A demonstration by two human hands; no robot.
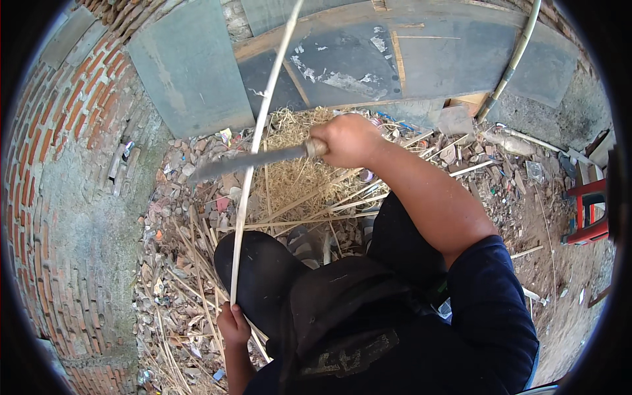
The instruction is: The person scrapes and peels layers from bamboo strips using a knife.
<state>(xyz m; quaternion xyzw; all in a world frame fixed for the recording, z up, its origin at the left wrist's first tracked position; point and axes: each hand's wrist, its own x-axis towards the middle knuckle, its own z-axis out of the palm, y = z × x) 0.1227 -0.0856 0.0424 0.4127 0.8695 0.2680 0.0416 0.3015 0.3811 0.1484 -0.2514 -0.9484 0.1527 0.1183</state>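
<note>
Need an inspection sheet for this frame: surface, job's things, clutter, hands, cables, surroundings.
Surface: bare ground, dirt with rubble.
Job's things: long blade lies across a thin bamboo strip that runs up out of view.
Clutter: cut strips, shavings pile, broken brick bits.
Hands: right hand closed on the blade's handle; left hand grips the strip's lower end.
Cables: nothing seen.
Surroundings: brick wall, grey boards, red stool, leaning pole.
</note>
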